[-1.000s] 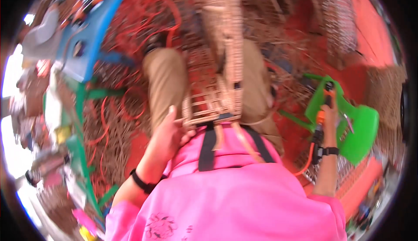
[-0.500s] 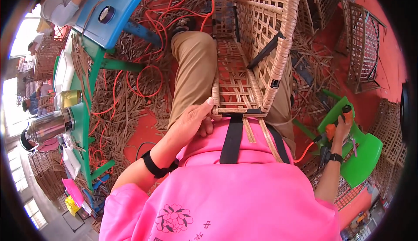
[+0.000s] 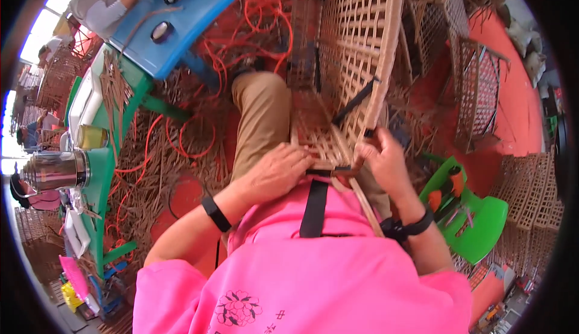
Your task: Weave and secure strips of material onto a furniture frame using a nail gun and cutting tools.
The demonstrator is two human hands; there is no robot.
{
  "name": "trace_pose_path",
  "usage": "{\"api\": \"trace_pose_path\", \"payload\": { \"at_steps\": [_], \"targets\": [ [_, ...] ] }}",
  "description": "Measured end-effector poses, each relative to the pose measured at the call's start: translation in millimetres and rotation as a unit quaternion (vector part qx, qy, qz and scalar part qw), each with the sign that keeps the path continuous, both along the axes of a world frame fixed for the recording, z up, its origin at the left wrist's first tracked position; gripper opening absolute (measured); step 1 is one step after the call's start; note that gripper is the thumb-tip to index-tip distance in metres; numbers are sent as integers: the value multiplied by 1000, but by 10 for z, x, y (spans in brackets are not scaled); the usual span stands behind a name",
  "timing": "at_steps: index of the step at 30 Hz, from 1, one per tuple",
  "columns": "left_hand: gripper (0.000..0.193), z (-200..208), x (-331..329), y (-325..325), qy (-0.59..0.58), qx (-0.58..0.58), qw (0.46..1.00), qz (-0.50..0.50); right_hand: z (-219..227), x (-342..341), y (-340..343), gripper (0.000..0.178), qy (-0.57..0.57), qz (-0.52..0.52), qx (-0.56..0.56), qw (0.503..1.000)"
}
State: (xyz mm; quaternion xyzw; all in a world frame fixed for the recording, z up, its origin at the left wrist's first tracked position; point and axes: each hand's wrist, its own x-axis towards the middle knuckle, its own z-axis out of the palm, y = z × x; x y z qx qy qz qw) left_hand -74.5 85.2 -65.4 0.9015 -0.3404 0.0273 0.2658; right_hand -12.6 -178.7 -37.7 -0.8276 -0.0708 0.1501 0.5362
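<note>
Right hand (image 3: 388,160) curled, seemingly against basketwork (image 3: 357,50)

Woven frame (image 3: 359,38) centre. Far left: table (image 3: 190,29), tape roll (image 3: 162,31) on it. Near left: second table (image 3: 104,180), thermos (image 3: 57,171) on it, jar (image 3: 91,136) beyond. Right: chair (image 3: 487,225), tool (image 3: 456,183) on it.

Left hand (image 3: 280,170) palm down, fingers together, pointing inward. Right hand (image 3: 385,159) fingers bent, angled inward. Forearms converge over lap.
</note>
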Motion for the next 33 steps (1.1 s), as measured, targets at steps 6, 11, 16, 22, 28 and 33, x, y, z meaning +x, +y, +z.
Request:
{"api": "trace_pose_path", "payload": {
  "at_steps": [6, 11, 16, 22, 28, 33],
  "targets": [
    [32, 634, -168, -97, 49, -53, 997, 30, 411, -18, -33, 31, -23, -33, 39, 998],
    [32, 1031, 164, -80, 114, -186, 972, 82, 791, 560, 64, 36, -80, -3, 30, 996],
    [32, 878, 482, -20, 155, -264, 946, 104, 998, 677, -55, 40, -249, -18, -143, 958],
    [37, 823, 545, -7, 186, -304, 933, 47, 1382, 311, 39, 44, -90, 28, 125, 988],
    [30, 782, 515, -62, 258, -387, 884, 39, 1403, 388, 368, 35, -100, 133, 98, 981],
    [39, 794, 537, -145, 328, -558, 759, 70, 1421, 180, 734, 26, -10, 140, 252, 958]
  ]
}}
